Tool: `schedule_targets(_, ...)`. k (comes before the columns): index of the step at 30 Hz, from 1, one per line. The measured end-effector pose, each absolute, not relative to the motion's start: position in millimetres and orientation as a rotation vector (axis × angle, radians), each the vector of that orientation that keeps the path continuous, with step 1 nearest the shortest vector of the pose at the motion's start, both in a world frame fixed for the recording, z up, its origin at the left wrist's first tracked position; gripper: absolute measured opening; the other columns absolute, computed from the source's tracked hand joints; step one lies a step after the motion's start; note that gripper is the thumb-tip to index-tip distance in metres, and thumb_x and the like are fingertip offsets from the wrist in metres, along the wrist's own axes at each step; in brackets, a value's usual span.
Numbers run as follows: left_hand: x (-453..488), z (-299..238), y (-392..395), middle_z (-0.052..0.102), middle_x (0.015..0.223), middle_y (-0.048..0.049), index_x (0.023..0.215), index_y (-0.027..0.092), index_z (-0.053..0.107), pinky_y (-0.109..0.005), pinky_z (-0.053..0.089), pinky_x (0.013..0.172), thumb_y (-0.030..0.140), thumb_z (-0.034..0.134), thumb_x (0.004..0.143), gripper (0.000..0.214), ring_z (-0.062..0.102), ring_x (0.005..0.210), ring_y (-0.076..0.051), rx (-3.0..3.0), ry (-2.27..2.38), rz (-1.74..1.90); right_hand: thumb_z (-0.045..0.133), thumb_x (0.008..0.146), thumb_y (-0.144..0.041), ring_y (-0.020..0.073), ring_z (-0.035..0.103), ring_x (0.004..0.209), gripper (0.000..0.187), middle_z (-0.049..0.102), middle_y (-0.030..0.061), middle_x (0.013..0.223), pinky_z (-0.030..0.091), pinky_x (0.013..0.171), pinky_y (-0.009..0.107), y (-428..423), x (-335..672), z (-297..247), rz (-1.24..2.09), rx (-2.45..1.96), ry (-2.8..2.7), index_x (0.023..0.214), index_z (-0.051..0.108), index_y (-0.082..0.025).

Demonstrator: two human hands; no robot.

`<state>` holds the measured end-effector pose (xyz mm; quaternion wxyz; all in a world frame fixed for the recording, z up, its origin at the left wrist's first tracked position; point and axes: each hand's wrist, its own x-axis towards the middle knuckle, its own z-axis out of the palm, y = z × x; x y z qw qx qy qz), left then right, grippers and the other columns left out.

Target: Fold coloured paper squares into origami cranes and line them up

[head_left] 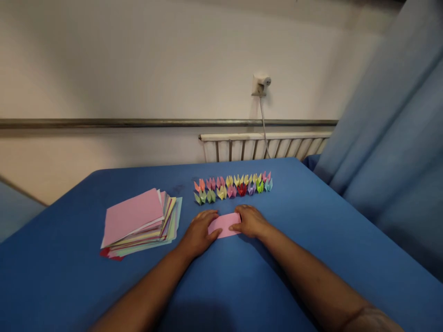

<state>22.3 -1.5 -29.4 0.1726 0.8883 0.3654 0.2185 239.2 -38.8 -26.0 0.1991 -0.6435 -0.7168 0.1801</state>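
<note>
A pink sheet of paper (224,223), folded into a small rectangle, lies on the blue table in front of me. Its left end is gripped by my left hand (200,232), with the thumb on top and the fingers at the far edge. My right hand (253,222) holds the other end in the same way, thumb resting on the paper. Just beyond both hands stand two rows of small folded paper cranes (232,189) in red, pink, yellow, green, purple and blue.
A stack of coloured paper sheets (134,216), pink on top, lies to the left on the blue tabletop (311,212). Behind it are a wall rail (138,123), a white radiator (235,137) and a socket with a plugged cord (260,86). A blue curtain (387,133) hangs at right.
</note>
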Motion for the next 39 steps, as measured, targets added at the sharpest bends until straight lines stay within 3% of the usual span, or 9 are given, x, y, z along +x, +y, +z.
schedule_targets(5,24.2,-29.7,-0.2,0.056,0.13,-0.0132,0.13,0.019,0.047,-0.049,0.04,0.102,0.034,0.065,0.076,0.059,0.053,0.12,-0.028,2.23,1.166,0.793,0.069,0.069,-0.03,0.0157,0.054,0.075,0.018,0.059,0.0003,0.08,0.042,0.07,0.028,-32.8,234.9,-45.0,0.798,-1.549,-1.609,0.076,0.056,-0.02)
schedule_targets(9,29.9,-27.0,2.7,0.054,0.132,-0.0148,0.134,0.018,0.039,-0.044,0.046,0.098,0.039,0.07,0.071,0.073,0.057,0.115,-0.027,1.745,1.146,0.996,0.069,0.066,-0.041,0.0129,0.05,0.065,0.027,0.054,-0.0033,0.07,0.042,0.065,0.026,-29.5,234.2,-44.2,1.024,-1.263,-1.226,0.071,0.051,-0.021)
schedule_targets(12,33.2,-20.5,0.8,0.063,0.121,-0.0155,0.123,0.014,0.049,-0.04,0.05,0.091,0.044,0.071,0.071,0.064,0.063,0.106,-0.026,1.389,1.034,0.983,0.073,0.061,-0.045,0.0121,0.047,0.062,0.034,0.051,-0.0044,0.065,0.041,0.064,0.026,-31.8,235.3,-35.7,1.073,-1.191,-1.117,0.068,0.05,-0.021)
schedule_targets(18,33.2,-11.5,-5.5,0.073,0.094,-0.0077,0.096,0.013,0.068,-0.033,0.05,0.08,0.046,0.075,0.067,0.044,0.067,0.084,-0.022,1.196,0.996,0.934,0.077,0.057,-0.047,0.0136,0.054,0.066,0.038,0.059,-0.0025,0.071,0.044,0.068,0.028,-37.9,230.9,-32.9,1.163,-1.134,-1.034,0.071,0.054,-0.02)
schedule_targets(22,34.1,-13.5,-5.6,0.073,0.088,-0.0055,0.093,0.013,0.069,-0.028,0.048,0.075,0.04,0.077,0.067,0.038,0.065,0.076,-0.018,1.131,0.952,0.971,0.075,0.063,-0.05,0.0171,0.061,0.078,0.042,0.068,0.0032,0.085,0.047,0.077,0.031,-36.8,225.7,-41.4,1.288,-1.029,-0.895,0.088,0.064,-0.018)
schedule_targets(27,35.7,-12.1,-6.3,0.072,0.081,-0.0039,0.087,0.013,0.07,-0.026,0.047,0.069,0.041,0.078,0.064,0.037,0.062,0.069,-0.016,1.126,0.997,0.986,0.075,0.064,-0.049,0.0187,0.064,0.075,0.043,0.072,0.0072,0.085,0.048,0.076,0.034,-34.0,224.9,-48.3,1.328,-0.99,-0.815,0.088,0.071,-0.014)
schedule_targets(39,38.2,-6.8,-7.8,0.069,0.073,-0.0017,0.082,0.013,0.069,-0.023,0.043,0.061,0.046,0.076,0.064,0.038,0.057,0.063,-0.014,1.137,1.075,0.996,0.073,0.066,-0.045,0.0147,0.057,0.062,0.034,0.069,0.0016,0.071,0.046,0.066,0.03,-32.7,229.0,-50.4,1.141,-1.133,-0.945,0.08,0.073,-0.015)
